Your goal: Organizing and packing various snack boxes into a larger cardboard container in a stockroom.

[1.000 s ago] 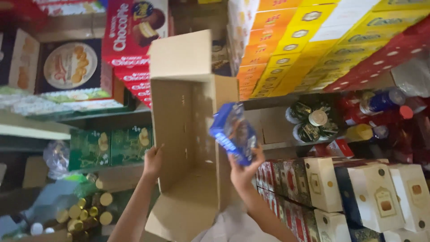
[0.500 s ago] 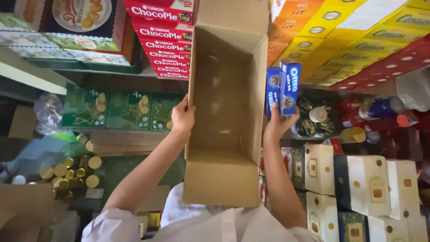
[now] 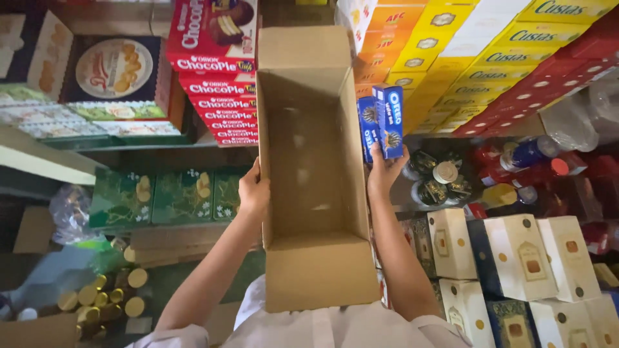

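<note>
Shelves of stacked snack boxes all round: my left hand (image 3: pixel 253 191) grips the empty carton (image 3: pixel 309 161) wall, right hand (image 3: pixel 385 173) has raised two blue biscuit packs (image 3: pixel 382 122) beside its rim.

One open cardboard box (image 3: pixel 309 180); two blue biscuit packs (image 3: pixel 382 122); two hands (image 3: pixel 254 193).

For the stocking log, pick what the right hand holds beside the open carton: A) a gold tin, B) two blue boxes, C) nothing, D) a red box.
B: the right hand grips two blue boxes upright just outside the right wall of the carton.
</note>
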